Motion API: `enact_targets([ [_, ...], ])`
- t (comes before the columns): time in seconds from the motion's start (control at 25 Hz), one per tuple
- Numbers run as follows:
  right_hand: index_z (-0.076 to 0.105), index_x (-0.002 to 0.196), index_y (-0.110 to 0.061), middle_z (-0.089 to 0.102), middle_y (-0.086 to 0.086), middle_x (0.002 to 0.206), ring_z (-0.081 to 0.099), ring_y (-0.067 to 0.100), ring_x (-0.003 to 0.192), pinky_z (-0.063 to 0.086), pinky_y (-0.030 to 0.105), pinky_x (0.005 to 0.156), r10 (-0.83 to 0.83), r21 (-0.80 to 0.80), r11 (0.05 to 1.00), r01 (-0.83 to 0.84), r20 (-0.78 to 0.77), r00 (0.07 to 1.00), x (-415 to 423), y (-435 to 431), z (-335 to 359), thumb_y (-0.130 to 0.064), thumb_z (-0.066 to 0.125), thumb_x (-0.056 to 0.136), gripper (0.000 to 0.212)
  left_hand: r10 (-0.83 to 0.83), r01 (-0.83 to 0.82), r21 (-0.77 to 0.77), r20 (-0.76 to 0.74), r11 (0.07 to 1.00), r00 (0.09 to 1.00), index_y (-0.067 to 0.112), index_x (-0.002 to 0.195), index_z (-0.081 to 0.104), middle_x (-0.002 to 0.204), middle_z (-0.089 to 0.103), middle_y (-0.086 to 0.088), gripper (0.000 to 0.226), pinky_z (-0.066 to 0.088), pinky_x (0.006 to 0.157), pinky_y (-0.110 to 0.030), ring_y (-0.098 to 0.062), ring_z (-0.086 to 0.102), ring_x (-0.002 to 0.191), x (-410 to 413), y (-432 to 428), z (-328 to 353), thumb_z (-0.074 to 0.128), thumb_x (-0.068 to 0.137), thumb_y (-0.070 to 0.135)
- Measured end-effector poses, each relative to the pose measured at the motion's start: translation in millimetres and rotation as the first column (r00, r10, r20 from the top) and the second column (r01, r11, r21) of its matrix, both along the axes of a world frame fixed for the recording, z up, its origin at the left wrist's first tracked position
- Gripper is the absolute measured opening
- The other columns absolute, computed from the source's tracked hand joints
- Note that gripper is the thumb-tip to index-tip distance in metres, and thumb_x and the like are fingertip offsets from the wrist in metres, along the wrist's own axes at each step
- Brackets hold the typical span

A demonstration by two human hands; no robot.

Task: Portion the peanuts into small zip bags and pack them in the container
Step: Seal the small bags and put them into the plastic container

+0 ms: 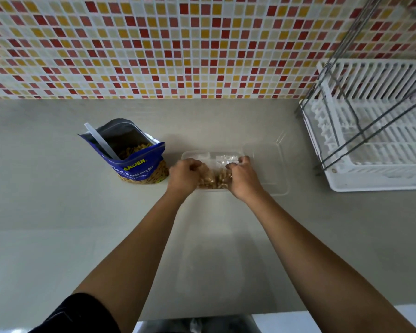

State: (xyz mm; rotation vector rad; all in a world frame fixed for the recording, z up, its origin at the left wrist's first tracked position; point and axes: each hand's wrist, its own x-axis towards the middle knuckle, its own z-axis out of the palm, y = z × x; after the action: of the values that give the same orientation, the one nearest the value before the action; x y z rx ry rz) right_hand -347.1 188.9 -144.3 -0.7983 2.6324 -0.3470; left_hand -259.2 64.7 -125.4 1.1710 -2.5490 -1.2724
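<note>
Pinched between left hand (184, 175) and right hand (241, 175): small clear plastic zip bag (214, 180), lower part packed with pale tan nuts, upper part flat and see-through. Left fingers curled round the bag's left edge, right fingers curled round its right edge; knuckles up, both grips tight on the plastic. Zip strip not readable as sealed or unsealed.

Bag directly between the two hands, touching both, at the near half of a clear rectangular plastic container (197, 153) with rounded corners. Cannot tell whether resting on the container floor or held just above it.

In the far half of that container: more crinkled clear plastic (223, 158), glinting white, contents too faint to tell.

Just right of the container, touching or overlapping its right side: clear flat plastic lid (269, 159), lying on the pale grey countertop (82, 224).

Left of the left hand, near but apart: tall blue stand-up foil pouch (135, 162), white and yellow lettering, mouth wide open, clear window at the base showing nuts. Inside: tan peanuts (135, 150) part-way up, plus white plastic scoop (99, 140), handle leaning out toward the back-left.

Far right on the counter, well apart: white slatted plastic dish rack (375, 145) with grey wire frame. Behind everything: mosaic wall tiles (154, 44), small squares of red, yellow and cream. Dark sleeve (77, 316) at lower left, on the left arm.
</note>
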Motion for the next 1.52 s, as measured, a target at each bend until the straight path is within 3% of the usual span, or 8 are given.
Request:
enact_targets([
  [0.2,0.059,0.119,-0.012,0.033,0.014,0.141,0.039,0.036,0.121,0.042,0.039,0.098,0.096,0.047,0.995,-0.088,-0.211,0.973,2.9,1.9,0.3,-0.004,0.057,0.085,0.035,-0.056,0.088,-0.24,0.137,0.967,0.989,0.005,0.111,0.064,0.11,0.066,-0.018,0.03,0.048,0.091,-0.04,-0.035,0.06,0.103,5.7,-4.4,4.0,0.044,0.089,0.0],
  [0.44,0.055,0.128,-0.021,0.059,0.013,0.123,0.054,0.033,0.114,0.045,0.034,0.091,0.314,-0.112,0.942,-0.315,-0.029,0.949,4.7,1.1,-0.4,0.003,0.048,0.084,0.051,-0.22,0.299,-0.353,0.248,0.887,0.944,0.003,0.115,0.06,0.11,0.065,-0.019,0.035,0.049,0.086,-0.038,-0.035,0.062,0.101,-1.5,4.8,3.0,0.041,0.088,-0.007],
  [0.68,0.048,0.132,-0.01,0.049,0.013,0.138,0.046,0.032,0.125,0.042,0.036,0.101,0.127,-0.095,0.986,-0.14,-0.134,0.983,0.6,8.4,-3.7,-0.008,0.049,0.088,0.043,-0.137,0.194,-0.369,0.175,0.909,0.975,-0.003,0.111,0.058,0.106,0.064,-0.024,0.028,0.047,0.081,-0.042,-0.041,0.06,0.098,4.5,3.1,6.1,0.041,0.089,-0.003],
  [0.84,0.047,0.127,-0.005,0.044,0.015,0.141,0.042,0.029,0.129,0.032,0.04,0.103,0.186,0.07,0.981,-0.179,-0.109,0.976,4.6,14.1,-5.3,-0.023,0.04,0.095,0.037,-0.141,0.141,-0.233,0.016,0.962,0.99,0.002,0.121,0.057,0.113,0.064,-0.024,0.038,0.05,0.088,-0.042,-0.04,0.061,0.101,6.8,7.4,7.5,0.044,0.085,-0.004],
  [1.0,0.033,0.14,-0.007,0.029,0.01,0.152,0.019,0.022,0.143,0.012,0.05,0.114,0.183,0.139,0.974,-0.177,-0.031,0.983,7.8,13.3,-9.4,-0.027,0.029,0.099,0.045,-0.245,0.297,-0.306,0.197,0.904,0.949,-0.002,0.12,0.053,0.129,0.047,-0.024,0.035,0.047,0.091,-0.04,-0.039,0.056,0.107,-1.7,5.7,-6.2,0.046,0.086,-0.003],
  [1.2,0.024,0.145,-0.008,0.022,0.007,0.156,0.012,0.02,0.145,0.009,0.051,0.115,0.187,0.157,0.97,-0.184,-0.001,0.982,3.2,12.4,-11.7,-0.025,0.029,0.099,0.049,-0.292,0.417,-0.472,0.317,0.777,0.903,0.001,0.126,0.049,0.144,0.028,-0.019,0.038,0.031,0.106,-0.037,-0.036,0.035,0.126,3.1,6.9,-16.8,0.044,0.089,-0.001],
  [1.4,0.028,0.144,-0.008,0.025,0.013,0.154,0.021,0.027,0.144,0.019,0.048,0.116,0.15,-0.145,0.974,-0.171,-0.149,0.977,2.5,20.5,-15.7,-0.013,0.041,0.094,0.052,-0.319,0.332,-0.579,0.128,0.745,0.939,-0.009,0.118,0.054,0.128,0.053,-0.028,0.045,0.041,0.098,-0.048,-0.043,0.053,0.113,12.0,5.5,-17.9,0.055,0.074,-0.015],
  [1.52,0.037,0.141,-0.007,0.025,0.018,0.153,0.024,0.033,0.141,0.025,0.042,0.114,-0.279,-0.422,0.89,0.174,-0.199,0.94,-5.5,37.7,-9.5,-0.004,0.048,0.089,0.054,-0.156,0.136,-0.494,0.001,0.859,0.988,-0.014,0.114,0.054,0.094,0.065,-0.032,0.043,0.054,0.073,-0.047,-0.044,0.064,0.081,23.5,7.1,-22.8,0.056,0.071,-0.019],
])
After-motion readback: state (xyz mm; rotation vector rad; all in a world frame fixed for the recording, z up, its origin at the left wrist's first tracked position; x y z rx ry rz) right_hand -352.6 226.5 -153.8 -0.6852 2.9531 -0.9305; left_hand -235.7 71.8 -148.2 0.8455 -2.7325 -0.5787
